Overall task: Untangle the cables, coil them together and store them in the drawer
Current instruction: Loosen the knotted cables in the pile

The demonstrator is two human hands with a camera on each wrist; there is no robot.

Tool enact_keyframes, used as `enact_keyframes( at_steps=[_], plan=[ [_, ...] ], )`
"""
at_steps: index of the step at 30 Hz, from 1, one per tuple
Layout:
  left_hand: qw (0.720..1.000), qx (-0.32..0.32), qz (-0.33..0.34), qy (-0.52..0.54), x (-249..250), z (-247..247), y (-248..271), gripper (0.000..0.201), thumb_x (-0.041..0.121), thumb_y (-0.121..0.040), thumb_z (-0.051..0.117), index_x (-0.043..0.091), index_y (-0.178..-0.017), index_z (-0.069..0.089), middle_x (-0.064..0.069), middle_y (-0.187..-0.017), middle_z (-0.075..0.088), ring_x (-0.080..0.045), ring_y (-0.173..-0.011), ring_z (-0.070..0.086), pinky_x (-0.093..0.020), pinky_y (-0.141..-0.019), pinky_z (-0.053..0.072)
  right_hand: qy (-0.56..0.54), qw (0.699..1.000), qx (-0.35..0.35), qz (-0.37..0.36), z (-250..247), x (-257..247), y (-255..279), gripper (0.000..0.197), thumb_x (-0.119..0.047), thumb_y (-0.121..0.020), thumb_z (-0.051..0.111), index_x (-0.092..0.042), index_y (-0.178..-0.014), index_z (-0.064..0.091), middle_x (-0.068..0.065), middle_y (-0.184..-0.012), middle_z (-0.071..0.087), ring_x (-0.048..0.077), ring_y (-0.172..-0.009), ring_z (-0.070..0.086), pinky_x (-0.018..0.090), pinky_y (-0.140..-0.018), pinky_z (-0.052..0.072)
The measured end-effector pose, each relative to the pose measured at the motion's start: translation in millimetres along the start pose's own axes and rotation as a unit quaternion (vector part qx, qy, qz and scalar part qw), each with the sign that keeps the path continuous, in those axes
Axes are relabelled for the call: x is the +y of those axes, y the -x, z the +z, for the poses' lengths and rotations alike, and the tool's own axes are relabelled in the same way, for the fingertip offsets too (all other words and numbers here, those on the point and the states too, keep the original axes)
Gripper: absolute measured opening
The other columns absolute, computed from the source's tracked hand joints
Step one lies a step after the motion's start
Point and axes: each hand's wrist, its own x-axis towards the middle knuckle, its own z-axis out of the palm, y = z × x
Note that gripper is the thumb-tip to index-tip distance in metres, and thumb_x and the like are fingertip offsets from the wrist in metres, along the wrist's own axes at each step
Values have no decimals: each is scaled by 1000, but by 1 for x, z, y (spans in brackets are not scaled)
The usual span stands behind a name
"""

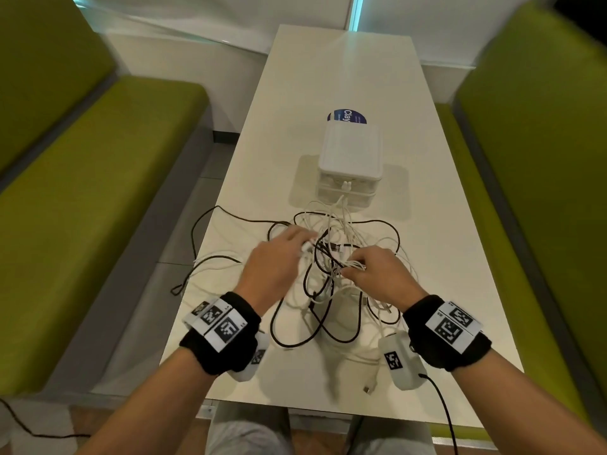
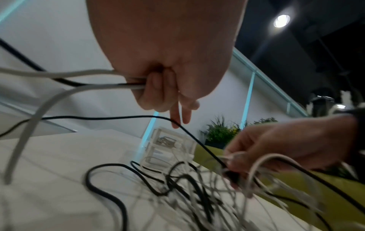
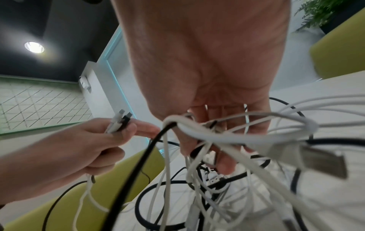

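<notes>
A tangle of black and white cables (image 1: 331, 284) lies on the near half of the white table (image 1: 427, 244). My left hand (image 1: 305, 244) grips a white and a black plug end (image 3: 120, 121) side by side, with their cords (image 2: 82, 86) trailing from its fist. My right hand (image 1: 351, 267) pinches white strands at the heart of the tangle, and loops (image 3: 207, 132) hang over its fingers (image 3: 225, 165). Just behind the cables stands a white drawer unit (image 1: 349, 165), with white cable ends reaching its front.
Green benches (image 1: 98, 192) (image 1: 542, 159) flank the table on both sides. A round blue sticker (image 1: 341, 116) lies behind the drawer unit. One black cable (image 1: 197, 238) droops over the table's left edge. A loose USB plug (image 1: 369, 387) rests near the front edge.
</notes>
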Motion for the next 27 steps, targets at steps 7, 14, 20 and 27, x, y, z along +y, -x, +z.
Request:
enact_keyframes(
  at_steps=[7, 14, 20, 27],
  plan=[
    [994, -93, -43, -33, 8, 29, -1, 17, 15, -94, 53, 18, -107, 63, 1, -102, 51, -28, -81, 61, -41, -71, 50, -136, 990, -37, -3, -4, 13, -1, 18, -13, -83, 76, -27, -92, 73, -8, -95, 74, 10, -93, 67, 33, -92, 51],
    [996, -25, -77, 34, -3, 3, -4, 12, 13, -95, 49, 16, -97, 62, 0, -96, 60, -24, -83, 61, -41, -76, 49, -107, 993, -49, -4, -3, 17, -5, 23, -14, -89, 69, -26, -108, 69, -2, -109, 71, 14, -103, 66, 30, -91, 51],
    [988, -36, -145, 48, -24, -18, 2, 16, 15, -96, 46, 18, -97, 62, -4, -86, 69, -27, -81, 63, -40, -72, 49, -19, 998, 27, -60, 2, -9, -5, 29, -41, -91, 65, -27, -117, 66, -9, -112, 60, 8, -95, 60, 26, -81, 45],
    [974, 16, -224, 23, -86, -57, 21, 18, 13, -95, 47, 15, -87, 64, -8, -84, 68, -31, -80, 62, -35, -65, 43, 15, 986, 26, -167, 22, -72, -27, 21, -36, -94, 60, -25, -110, 67, -8, -98, 64, 11, -87, 59, 31, -82, 49]
  ],
)
